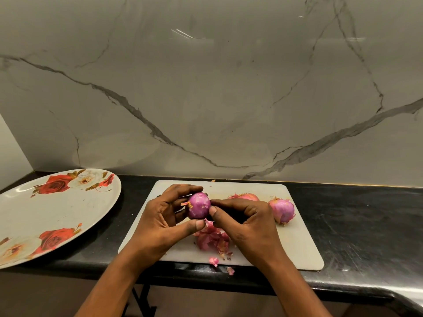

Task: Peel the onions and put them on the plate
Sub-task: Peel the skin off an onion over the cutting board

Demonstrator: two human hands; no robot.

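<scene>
My left hand (164, 216) grips a small purple onion (198, 205) above the white cutting board (297, 245), thumb below and fingers behind it. My right hand (247, 223) touches the onion's right side with thumb and fingertips, pinching at its skin. Two more onions lie on the board: one (246, 197) partly hidden behind my right hand, another (282, 210) to the right with loose skin. A pile of peeled skins (211, 240) sits under my hands. The large rose-patterned plate (52, 213) lies at the left with nothing on it.
A black countertop (366, 225) carries the board and plate, with its front edge close to me. A marble wall (206, 99) rises right behind the board. Small skin scraps (215, 261) lie at the board's front edge and on the counter.
</scene>
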